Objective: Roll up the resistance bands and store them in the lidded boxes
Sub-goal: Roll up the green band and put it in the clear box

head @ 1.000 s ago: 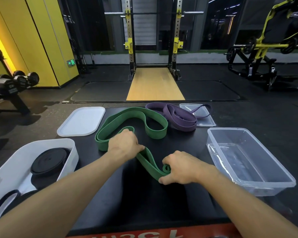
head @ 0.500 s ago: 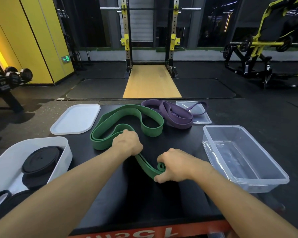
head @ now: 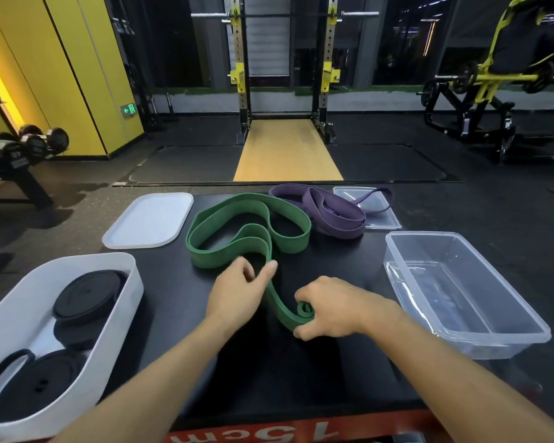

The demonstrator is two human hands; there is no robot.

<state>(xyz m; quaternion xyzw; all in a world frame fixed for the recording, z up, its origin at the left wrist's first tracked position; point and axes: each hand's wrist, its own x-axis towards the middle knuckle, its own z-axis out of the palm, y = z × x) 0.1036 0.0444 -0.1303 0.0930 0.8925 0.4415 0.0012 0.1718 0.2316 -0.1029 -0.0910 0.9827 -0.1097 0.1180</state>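
The black table [head: 301, 378] carries a white box [head: 131, 273] on the left that already holds black rolls [head: 87, 298], and an empty clear box [head: 461, 343] on the right, likely waiting for the next roll. Their lids, a white lid [head: 147, 220] and a clear lid [head: 384, 220], lie at the far edge, out of the way. The green band [head: 253, 219] sprawls in loose loops mid-table, beside the heaped purple band [head: 333, 215]. The left hand [head: 237, 292] reaches forward, fingers loose and parted, thumb against the strap, seemingly guiding slack. The right hand [head: 330, 308], knuckles up, pinches the small coil [head: 305, 310] started at the band's near end.
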